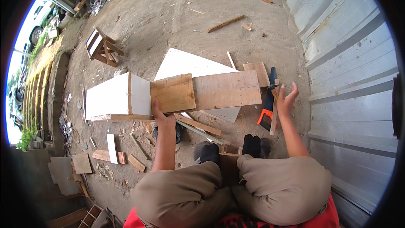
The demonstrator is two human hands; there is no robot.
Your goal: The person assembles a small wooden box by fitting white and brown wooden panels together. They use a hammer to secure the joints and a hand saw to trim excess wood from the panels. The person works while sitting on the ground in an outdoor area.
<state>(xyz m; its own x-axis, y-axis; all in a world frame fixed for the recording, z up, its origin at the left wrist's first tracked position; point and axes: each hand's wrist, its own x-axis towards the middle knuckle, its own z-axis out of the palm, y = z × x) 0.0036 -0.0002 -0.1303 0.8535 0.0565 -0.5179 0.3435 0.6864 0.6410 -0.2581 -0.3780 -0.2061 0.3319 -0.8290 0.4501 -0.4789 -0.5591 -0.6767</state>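
My left hand (pixel 165 117) is closed on the near edge of a long wooden piece, its thumb on top and its other fingers hidden underneath. This piece has a brown board (pixel 172 93) overlapping a paler plank (pixel 228 89), and at the left it meets a white-faced wooden box (pixel 110 96). I cannot tell how they are joined. My right hand (pixel 287 98) is raised with fingers apart, beside a narrow wooden strip (pixel 274 116). A handsaw with an orange and black handle (pixel 265 117) lies there, with a small dark object (pixel 273 85) across its blade.
A white panel (pixel 192 63) lies beneath the plank. Offcuts such as a white strip (pixel 112 148) and a wooden stick (pixel 226 23) are scattered on the floor. A small wooden stool (pixel 104 48) stands far left; a corrugated metal wall (pixel 350 76) bounds the right.
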